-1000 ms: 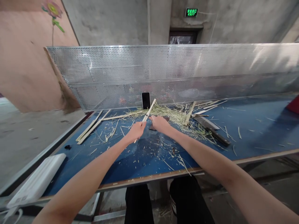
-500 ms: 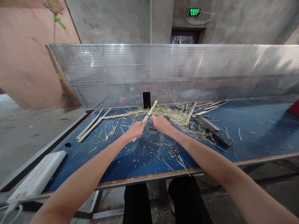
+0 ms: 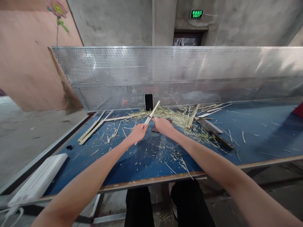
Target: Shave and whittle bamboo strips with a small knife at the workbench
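Note:
My left hand (image 3: 138, 132) is closed around a pale bamboo strip (image 3: 155, 108), which slants up and away to the right, its lower end showing below the fist. Close beside it, my right hand (image 3: 163, 125) is closed on a small knife (image 3: 149, 117). Only a bit of its dark, thin blade shows, lying across the strip; the handle is hidden in the fingers. A dark brown flat piece (image 3: 155, 129) lies under the right hand. Behind both hands spreads a heap of thin bamboo shavings (image 3: 175, 115).
On the blue table (image 3: 132, 167), more bamboo strips (image 3: 94, 127) lie left and others back right. A large knife (image 3: 221, 140) rests on the right. A phone (image 3: 149, 102) leans against the perforated metal screen (image 3: 130, 69). A white power strip (image 3: 39, 179) sits at the left edge.
Both hands keep nearly the same place and grip. The view has tilted very slightly; otherwise little differs.

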Motion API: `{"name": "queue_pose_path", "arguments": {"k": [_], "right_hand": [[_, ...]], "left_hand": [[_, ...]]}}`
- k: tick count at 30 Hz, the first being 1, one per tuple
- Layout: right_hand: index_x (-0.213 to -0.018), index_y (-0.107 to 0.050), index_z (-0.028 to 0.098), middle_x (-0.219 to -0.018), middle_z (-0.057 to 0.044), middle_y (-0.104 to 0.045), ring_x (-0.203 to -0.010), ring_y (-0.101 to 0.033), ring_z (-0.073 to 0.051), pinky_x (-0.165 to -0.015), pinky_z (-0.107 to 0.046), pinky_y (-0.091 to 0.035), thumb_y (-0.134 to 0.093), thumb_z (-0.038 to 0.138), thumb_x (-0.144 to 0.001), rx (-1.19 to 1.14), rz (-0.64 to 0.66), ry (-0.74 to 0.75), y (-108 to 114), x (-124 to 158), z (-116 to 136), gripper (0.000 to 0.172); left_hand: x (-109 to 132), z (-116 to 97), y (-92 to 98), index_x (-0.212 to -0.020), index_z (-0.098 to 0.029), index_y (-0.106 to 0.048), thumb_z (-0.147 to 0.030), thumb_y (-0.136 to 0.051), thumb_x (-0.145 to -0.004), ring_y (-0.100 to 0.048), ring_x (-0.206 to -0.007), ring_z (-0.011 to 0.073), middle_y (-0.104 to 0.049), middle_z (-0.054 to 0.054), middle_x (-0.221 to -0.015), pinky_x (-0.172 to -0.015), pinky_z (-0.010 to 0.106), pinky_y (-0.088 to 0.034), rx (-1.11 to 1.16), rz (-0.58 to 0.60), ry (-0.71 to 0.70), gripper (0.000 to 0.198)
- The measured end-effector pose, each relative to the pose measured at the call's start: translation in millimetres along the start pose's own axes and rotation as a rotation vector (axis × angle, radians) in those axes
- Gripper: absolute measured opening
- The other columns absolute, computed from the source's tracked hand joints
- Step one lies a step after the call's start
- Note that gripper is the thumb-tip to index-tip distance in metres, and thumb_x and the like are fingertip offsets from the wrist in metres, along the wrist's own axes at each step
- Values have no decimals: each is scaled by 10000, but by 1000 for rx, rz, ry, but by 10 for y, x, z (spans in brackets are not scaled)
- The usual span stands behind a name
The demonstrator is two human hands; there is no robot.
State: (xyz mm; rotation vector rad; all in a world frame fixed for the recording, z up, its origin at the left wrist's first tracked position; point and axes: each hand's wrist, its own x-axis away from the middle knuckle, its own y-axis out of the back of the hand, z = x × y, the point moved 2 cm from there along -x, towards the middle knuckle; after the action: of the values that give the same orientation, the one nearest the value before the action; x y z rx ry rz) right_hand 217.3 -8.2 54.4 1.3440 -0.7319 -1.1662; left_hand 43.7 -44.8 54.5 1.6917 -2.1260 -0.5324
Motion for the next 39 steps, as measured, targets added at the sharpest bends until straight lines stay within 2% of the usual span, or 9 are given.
{"name": "queue_pose_path", "arguments": {"k": [5,10,14,17,22,29,33,37,39], "right_hand": [[-1321,-635,144,-1141,-188,-750,-1070,-721,-302,-906,-353,-494,-246,416,-1147,-39,0,-32,-18,-41,-71,506],[-1254,-677,153,-1104,-177,-764,-1029,-713,-295,-857,-332,-468,-268,373,-1143,-141,-59,-46,22,-137,-348,478],[-1171,-676,145,-1028,-163,-753,-933,-682,-267,-804,-317,-430,-287,336,-1138,-219,-183,-45,39,-166,-490,434],[-1041,-667,164,-885,-108,-711,-805,-625,-228,-734,-306,-399,-339,387,-1124,-344,-268,-7,10,-153,-470,405],[-803,-566,206,-697,7,-545,-636,-472,-159,-643,-292,-352,-541,568,-1006,-620,-285,139,-88,-141,-359,416],[-690,-497,216,-620,29,-454,-600,-411,-145,-628,-301,-343,-588,442,-928,-777,-273,115,-134,-176,-315,340],[-707,-523,214,-602,34,-446,-585,-411,-149,-616,-298,-335,-570,425,-923,-782,-349,32,-98,-192,-388,305],[-677,-489,224,-575,28,-456,-572,-433,-157,-639,-299,-362,-537,389,-948,-679,-477,-107,-44,-210,-588,321],[-648,-473,227,-577,9,-488,-582,-460,-166,-643,-298,-363,-511,352,-966,-588,-470,-156,-34,-214,-687,344]], "left_hand": [[62,-8,-31,-773,-249,-407,-445,-435,-1089,-302,-313,109,-293,-85,-465,-396,258,-217,42,34,75,373],[86,-9,-57,-698,-239,-382,-415,-517,-1070,-401,-293,120,-409,-40,-462,-386,257,-237,-211,-45,8,433],[62,39,-103,-722,-249,-373,-521,-473,-1075,-345,-293,110,-343,-70,-444,-382,251,-227,-46,-1,66,457],[38,79,-123,-720,-253,-368,-568,-441,-1075,-305,-296,103,-275,-92,-429,-377,251,-209,60,33,84,481],[-4,137,-118,-716,-251,-382,-587,-444,-1066,-327,-290,109,-317,-79,-407,-377,256,-220,-6,37,40,489],[-42,170,-115,-721,-245,-406,-590,-482,-1054,-360,-279,112,-359,-68,-393,-364,250,-229,-81,39,16,485],[-40,128,-106,-713,-255,-379,-549,-417,-1085,-295,-263,110,-271,-88,-389,-329,251,-189,161,119,110,476],[-11,55,-63,-681,-254,-365,-529,-363,-1095,-207,-281,106,-256,-80,-395,-306,245,-164,443,325,209,498],[8,29,-30,-675,-250,-369,-513,-356,-1096,-158,-300,103,-228,-79,-399,-306,234,-150,512,394,245,496]]}}
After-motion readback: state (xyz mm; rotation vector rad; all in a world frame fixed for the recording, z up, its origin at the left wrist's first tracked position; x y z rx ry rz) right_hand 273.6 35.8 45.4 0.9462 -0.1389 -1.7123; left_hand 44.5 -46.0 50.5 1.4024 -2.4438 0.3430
